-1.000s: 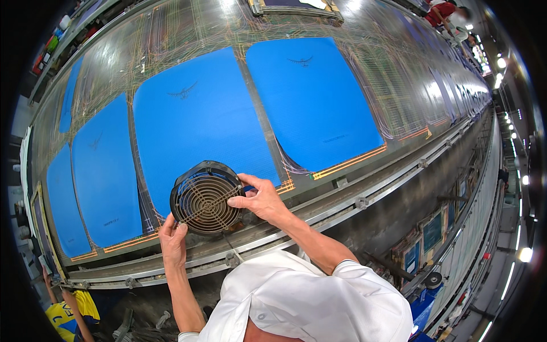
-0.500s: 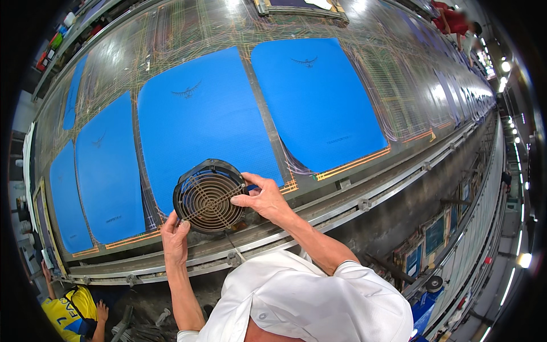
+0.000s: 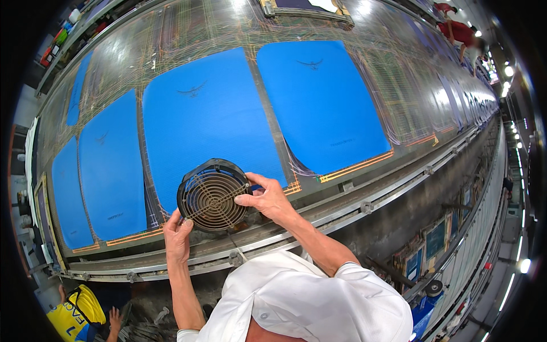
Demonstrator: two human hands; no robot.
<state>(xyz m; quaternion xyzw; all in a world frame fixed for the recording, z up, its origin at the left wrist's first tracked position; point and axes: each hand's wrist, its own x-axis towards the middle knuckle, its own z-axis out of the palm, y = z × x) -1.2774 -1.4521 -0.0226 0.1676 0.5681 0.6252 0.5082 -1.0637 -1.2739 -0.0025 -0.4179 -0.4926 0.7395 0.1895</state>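
Observation:
A round fan [image 3: 213, 199] with a black frame and a ringed wire guard is held between my two hands, over the near edge of the long table. My left hand [image 3: 177, 236] grips its lower left rim with thumb and fingers. On the opposite side, my right hand [image 3: 266, 198] pinches the frame, thumb on the front. Partly hidden behind the fan lies a blue panel [image 3: 205, 114] with a small dark print near its far edge. To its right is another blue panel [image 3: 325, 102]. A cable hangs from the fan's lower side.
More blue panels [image 3: 111, 171] lie at the left. Metal rails [image 3: 319, 221] with clamps run along the table's near edge. A framed screen [image 3: 307, 10] rests at the far side. A person in yellow [image 3: 77, 313] is at lower left; people in red [image 3: 458, 34] stand far right.
The fan stays in both hands, with its position over the table nearly the same. The whole view has shifted slightly. At lower left, the person in yellow has moved their arms.

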